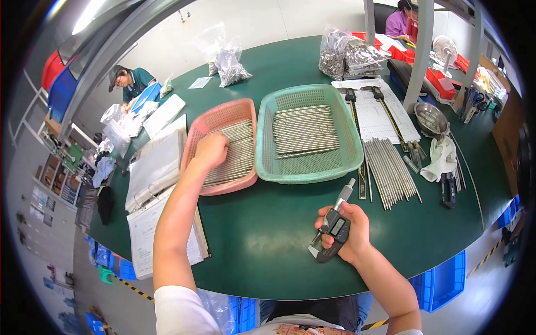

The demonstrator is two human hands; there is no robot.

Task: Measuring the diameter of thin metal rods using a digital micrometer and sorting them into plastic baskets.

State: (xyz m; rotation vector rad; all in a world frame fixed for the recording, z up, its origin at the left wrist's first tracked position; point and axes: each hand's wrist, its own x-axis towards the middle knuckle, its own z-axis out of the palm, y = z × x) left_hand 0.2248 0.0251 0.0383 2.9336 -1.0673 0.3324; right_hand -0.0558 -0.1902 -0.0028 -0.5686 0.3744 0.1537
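Observation:
My right hand point(352, 231) is wrapped round a digital micrometer point(338, 226), held over the table's near part, its thimble pointing up and its frame down. Nothing shows between the micrometer's jaws. My left hand point(212, 149) reaches into the pink basket point(223, 190), fingers bent together against the thin metal rods point(240, 146) lying there side by side. Whatever its fingertips pinch is hidden. Just right of it stands a green basket point(307, 177) with a layer of similar metal rods point(304, 129).
More rods point(391, 170) lie loose right of the green basket, near two calipers point(385, 109), a white cloth point(441, 159) and a metal bowl point(431, 118). An open binder point(153, 195) lies left. Bagged parts point(343, 56) stand at the back. Two people sit farther off.

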